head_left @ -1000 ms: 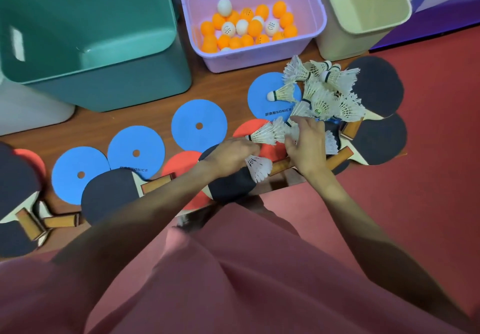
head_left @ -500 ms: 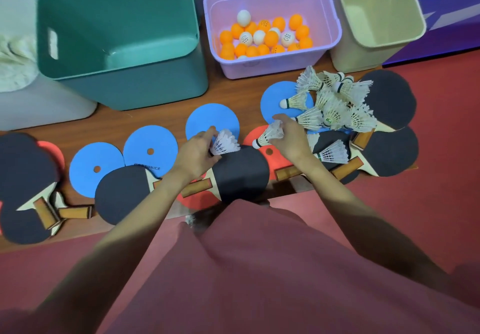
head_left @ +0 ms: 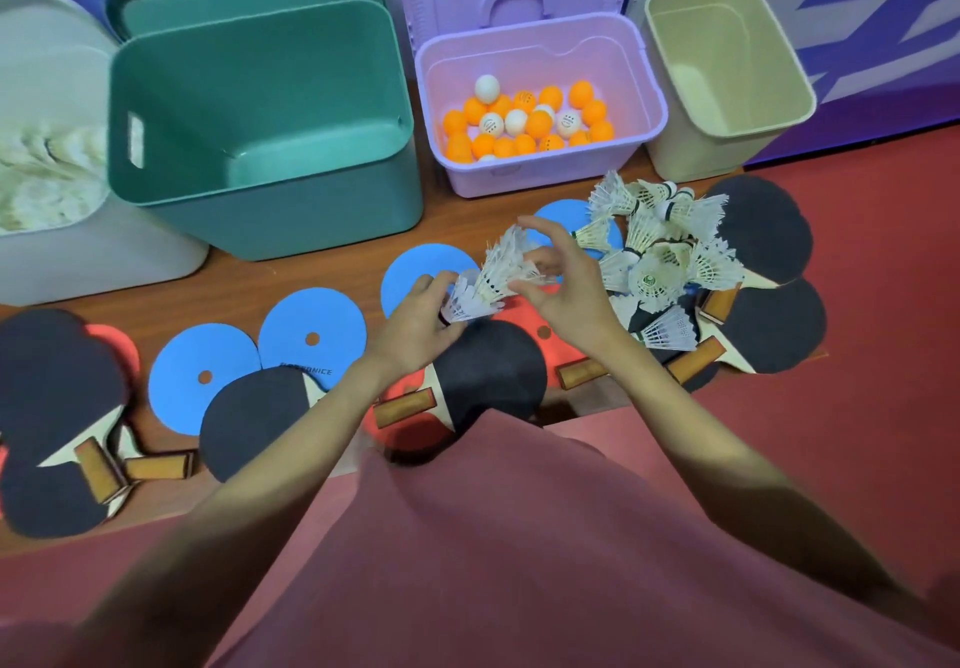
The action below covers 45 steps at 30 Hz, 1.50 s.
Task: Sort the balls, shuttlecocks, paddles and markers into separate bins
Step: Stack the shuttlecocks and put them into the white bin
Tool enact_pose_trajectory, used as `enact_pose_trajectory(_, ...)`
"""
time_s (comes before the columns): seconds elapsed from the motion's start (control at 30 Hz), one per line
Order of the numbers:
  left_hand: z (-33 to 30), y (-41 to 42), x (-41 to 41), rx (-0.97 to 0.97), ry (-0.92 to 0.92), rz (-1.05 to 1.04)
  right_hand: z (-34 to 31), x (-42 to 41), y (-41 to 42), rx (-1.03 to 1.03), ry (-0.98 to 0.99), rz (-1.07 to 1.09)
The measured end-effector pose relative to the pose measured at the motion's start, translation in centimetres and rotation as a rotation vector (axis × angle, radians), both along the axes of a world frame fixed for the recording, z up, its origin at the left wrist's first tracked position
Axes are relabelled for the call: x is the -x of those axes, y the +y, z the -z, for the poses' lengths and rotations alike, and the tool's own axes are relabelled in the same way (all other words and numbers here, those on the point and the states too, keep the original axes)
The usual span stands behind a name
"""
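Note:
My left hand (head_left: 415, 322) grips a white shuttlecock (head_left: 464, 305) above a black paddle (head_left: 488, 371). My right hand (head_left: 569, 291) pinches the feathers of a second shuttlecock (head_left: 501, 267), which is nested against the first. A pile of several shuttlecocks (head_left: 657, 252) lies just right of my right hand, on paddles (head_left: 769, 324). Orange and white balls (head_left: 524, 119) fill the purple bin (head_left: 649, 111). The white bin (head_left: 78, 262) at far left holds shuttlecocks. Blue disc markers (head_left: 306, 335) and red ones (head_left: 524, 316) lie flat on the wooden board.
An open teal bin (head_left: 260, 220) stands between the white and purple bins, with a beige bin (head_left: 727, 148) at the far right. More black paddles (head_left: 57, 407) lie stacked at the left, and one (head_left: 254, 418) lies near my left forearm. Red floor surrounds the board.
Both hands rose from the paddles and came together. The two shuttlecocks, held apart before, now sit nested between my hands. The view tilted up, showing more of the bins.

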<state>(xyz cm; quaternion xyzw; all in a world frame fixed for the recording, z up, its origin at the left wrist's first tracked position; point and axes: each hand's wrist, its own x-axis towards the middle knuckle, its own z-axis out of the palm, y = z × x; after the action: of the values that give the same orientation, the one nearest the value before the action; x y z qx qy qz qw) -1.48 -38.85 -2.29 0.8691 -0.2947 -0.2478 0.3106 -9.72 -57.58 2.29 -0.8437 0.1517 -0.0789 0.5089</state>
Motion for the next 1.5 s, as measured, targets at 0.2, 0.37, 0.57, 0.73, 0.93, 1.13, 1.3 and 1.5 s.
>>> enact_pose_trajectory(0.2, -1.6, -1.8, 0.3, 0.184, 0.181, -0.065, 0.3, 0.9, 2.6, 0.027, -0.026, -0.148)
enact_pose_trajectory(0.37, -1.2, -1.0, 0.5, 0.277, 0.318, -0.192, 0.1, 2.2, 2.3, 0.056, -0.087, -0.109)
enact_pose_trajectory(0.57, -0.6, -0.8, 1.0, 0.254, 0.294, -0.229, 3.9, 5.2, -3.7, 0.356, 0.135, 0.175)
enact_pose_trajectory(0.73, -0.7, -2.0, 2.0, 0.253, 0.28, -0.193, 5.4, 6.3, -7.1, 0.554, 0.415, -0.021)
enact_pose_trajectory(0.93, -0.6, -3.2, 3.0, 0.22, 0.233, -0.139, 5.0, 5.4, -7.6, 0.589, 0.494, -0.137)
enact_pose_trajectory(1.13, -0.4, -4.1, 3.0, 0.199, 0.238, -0.154, -0.5, 4.5, -6.3, 0.31, -0.152, 0.065)
enact_pose_trajectory(1.3, -0.8, -5.9, 3.3, 0.254, 0.266, -0.147, -0.8, 4.8, -4.7, 0.231, -0.265, -0.06)
enact_pose_trajectory(1.5, -0.6, -7.2, 3.8, 0.347, 0.277, -0.23, 0.7, 6.0, -4.4, 0.166, -0.175, -0.069)
